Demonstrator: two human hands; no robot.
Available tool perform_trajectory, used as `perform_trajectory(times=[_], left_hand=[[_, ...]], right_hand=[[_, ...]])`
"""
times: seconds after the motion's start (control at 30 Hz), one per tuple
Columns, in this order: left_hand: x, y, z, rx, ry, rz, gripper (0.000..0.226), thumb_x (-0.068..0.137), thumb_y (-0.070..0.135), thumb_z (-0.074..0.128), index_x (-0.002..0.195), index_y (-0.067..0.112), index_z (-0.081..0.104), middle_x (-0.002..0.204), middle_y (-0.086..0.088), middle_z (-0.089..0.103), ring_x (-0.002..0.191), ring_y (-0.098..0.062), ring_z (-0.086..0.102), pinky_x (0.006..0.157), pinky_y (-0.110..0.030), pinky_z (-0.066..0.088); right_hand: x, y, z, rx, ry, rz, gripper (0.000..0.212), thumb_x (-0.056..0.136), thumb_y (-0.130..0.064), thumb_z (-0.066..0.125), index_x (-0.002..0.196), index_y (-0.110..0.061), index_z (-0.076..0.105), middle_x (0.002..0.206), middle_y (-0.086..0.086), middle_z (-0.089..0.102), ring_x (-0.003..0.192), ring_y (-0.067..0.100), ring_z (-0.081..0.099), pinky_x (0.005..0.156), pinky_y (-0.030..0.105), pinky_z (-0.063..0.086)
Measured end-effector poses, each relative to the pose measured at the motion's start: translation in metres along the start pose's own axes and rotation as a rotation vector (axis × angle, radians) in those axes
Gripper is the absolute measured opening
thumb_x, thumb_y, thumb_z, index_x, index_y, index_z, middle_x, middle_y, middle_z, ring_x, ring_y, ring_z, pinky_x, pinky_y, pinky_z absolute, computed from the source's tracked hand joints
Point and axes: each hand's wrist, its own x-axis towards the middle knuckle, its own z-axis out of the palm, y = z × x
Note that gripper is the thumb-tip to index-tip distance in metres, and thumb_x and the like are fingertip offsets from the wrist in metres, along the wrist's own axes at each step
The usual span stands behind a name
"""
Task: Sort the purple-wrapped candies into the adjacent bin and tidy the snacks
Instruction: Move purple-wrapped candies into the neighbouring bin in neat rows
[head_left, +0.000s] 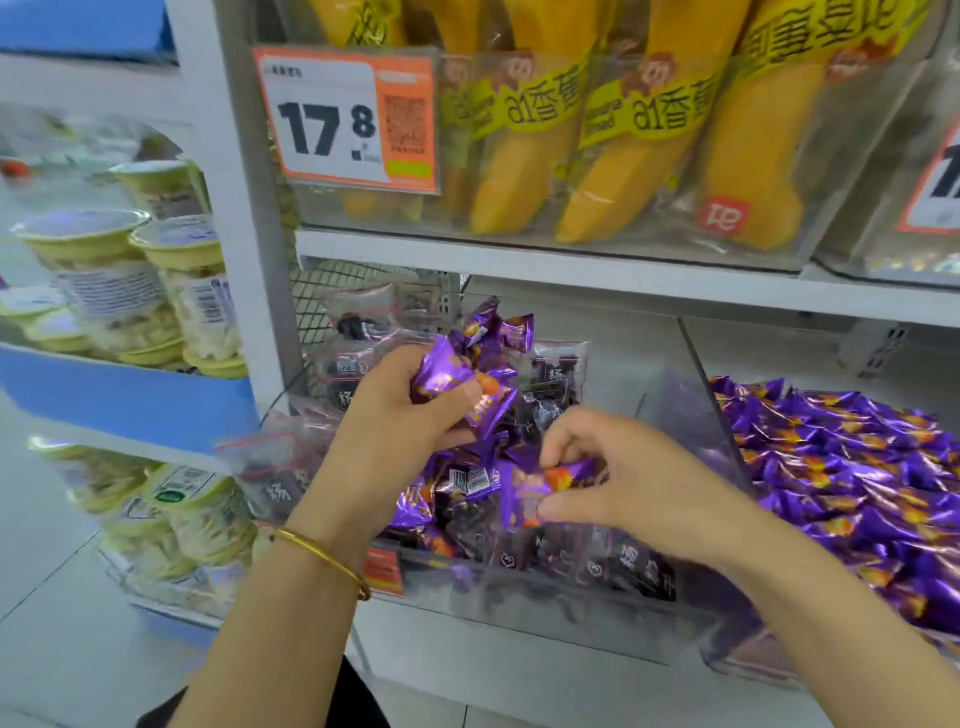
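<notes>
- Head view shows your left hand (410, 415) raised over the mixed bin (519, 597), its fingers (452, 397) curled round a bunch of purple candies (462, 374). Several wrapper ends stick up past the far side of the fist.
- Your right hand (628, 467) is lower and nearer to you. Its thumb and fingertips pinch a single purple candy (556, 480) with an orange patch on the wrapper.
- That candy's long axis runs roughly left to right. It sits at the top of the heap, and you cannot tell whether it has cleared the packets beneath it.
- Dark plum packets (556, 379) in clear wrap fill most of the mixed bin. More purple wrappers are jumbled among them, mainly under your left hand and just left of the pinched piece.
- To the right stands the purple bin (743, 665), just past a clear divider (685, 410). It is heaped with matching wrappers (857, 493).
- The coming move turns on this: the target lies to the right of both hands, and your right hand is the nearer one, just beside the divider.
- The right hand's piece probably only needs lifting over the divider's top edge before you let it go.
- Your left hand's bunch has farther to travel and its path runs over the right hand, so the right should likely go first. A loose wrapper could slip from that full fist on the way.
- Tidying looks early, with the two kinds well mixed.
</notes>
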Motion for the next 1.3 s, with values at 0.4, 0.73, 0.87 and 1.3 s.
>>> perform_trajectory(times=[0.4,0.73,0.87,1.3], left_hand=[[-0.004,0.000,0.015,-0.304,-0.282,-0.208,0.050,0.073,0.029,0.061,0.112,0.000,0.051,0.107,-0.019,0.067,0.091,-0.027,0.068,0.080,-0.034,0.057],[0.005,-0.006,0.005,-0.355,-0.032,-0.148,0.013,0.089,0.017,0.057,0.100,0.011,0.052,0.078,-0.003,0.070,0.069,-0.015,0.068,0.075,-0.033,0.059],[0.005,-0.008,0.008,-0.313,-0.052,-0.139,0.013,0.091,0.020,0.055,0.101,0.013,0.052,0.073,0.002,0.071,0.066,-0.013,0.068,0.072,-0.031,0.059],[0.009,-0.009,0.015,-0.363,0.085,-0.037,0.018,0.089,0.011,0.057,0.106,0.013,0.051,0.101,-0.010,0.062,0.078,-0.014,0.067,0.069,-0.024,0.057]], right_hand=[[0.016,-0.019,0.001,0.455,0.265,-0.088,0.028,0.071,-0.001,0.075,0.080,-0.027,0.069,0.089,0.004,0.063,0.052,-0.002,0.054,0.051,0.014,0.046],[0.052,0.030,0.013,-0.245,0.043,0.077,0.050,0.074,-0.014,0.072,0.121,-0.021,0.056,0.117,0.004,0.051,0.095,0.017,0.055,0.074,0.017,0.043],[0.068,0.041,0.030,-0.372,-0.063,0.048,0.056,0.064,-0.022,0.074,0.117,-0.023,0.055,0.109,0.007,0.054,0.091,0.025,0.056,0.080,0.035,0.050],[0.028,0.013,-0.006,0.075,0.370,0.074,0.029,0.079,0.006,0.053,0.084,-0.022,0.057,0.076,-0.004,0.057,0.058,0.008,0.051,0.064,0.017,0.043]])
